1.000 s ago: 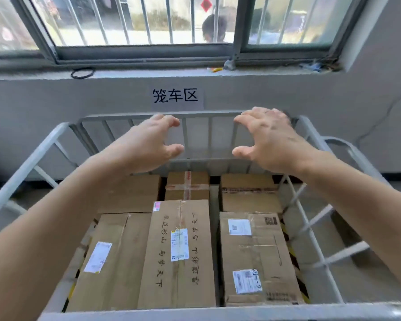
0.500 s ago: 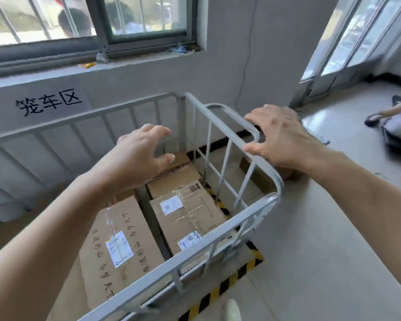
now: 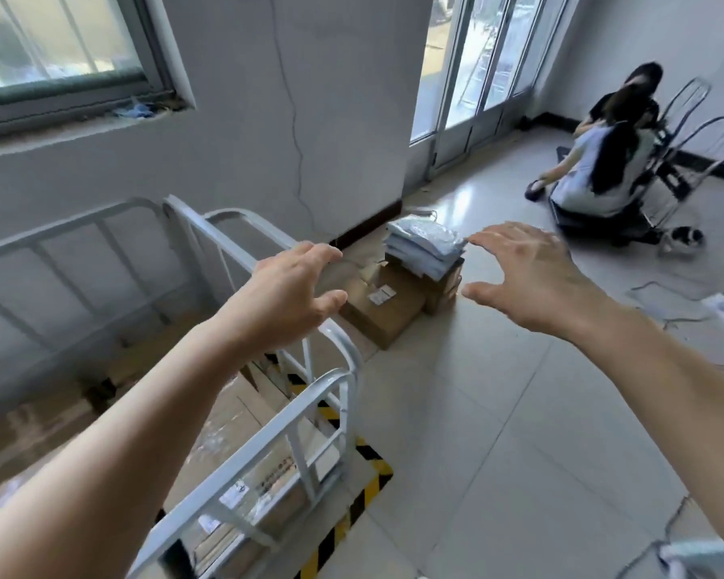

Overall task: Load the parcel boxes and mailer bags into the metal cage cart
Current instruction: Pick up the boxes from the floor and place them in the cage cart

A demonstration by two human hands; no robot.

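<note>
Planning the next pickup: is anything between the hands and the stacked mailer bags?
Nothing visible. The left hand and right hand are open in the air, short of the mailer bags stacked on the boxes.

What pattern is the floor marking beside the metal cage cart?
The floor marking has black-and-yellow diagonal stripes; head view.
</note>
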